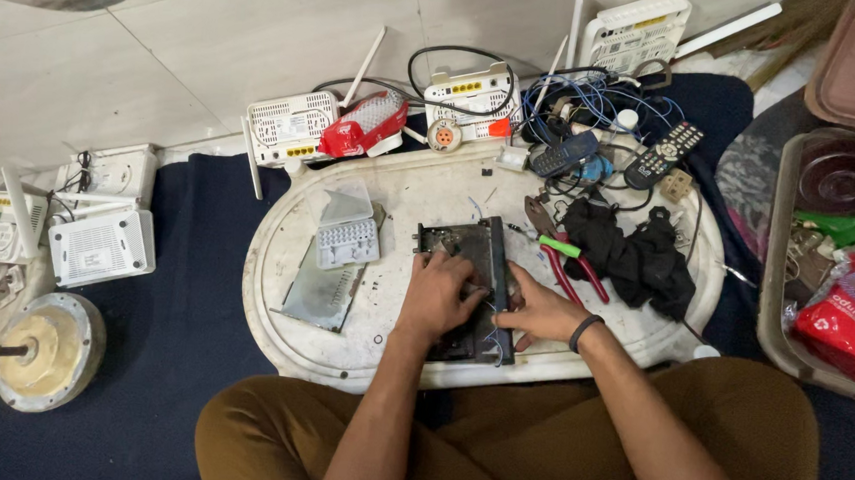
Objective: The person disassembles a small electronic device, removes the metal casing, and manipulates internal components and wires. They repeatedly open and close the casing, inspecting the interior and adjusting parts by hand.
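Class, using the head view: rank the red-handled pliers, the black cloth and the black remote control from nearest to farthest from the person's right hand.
Measured from the right hand:
1. Red-handled pliers, just beyond it, to its right.
2. Black cloth, farther right on the tray.
3. Black remote control, at the tray's far right edge.

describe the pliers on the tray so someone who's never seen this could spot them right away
Start from the white oval tray on the dark blue mat in front of the seated person. Just past the right hand, between the open black metal device chassis and the crumpled black cloth, lie the red-handled pliers. They are the only tool there with red grips, and a small green piece lies across them.
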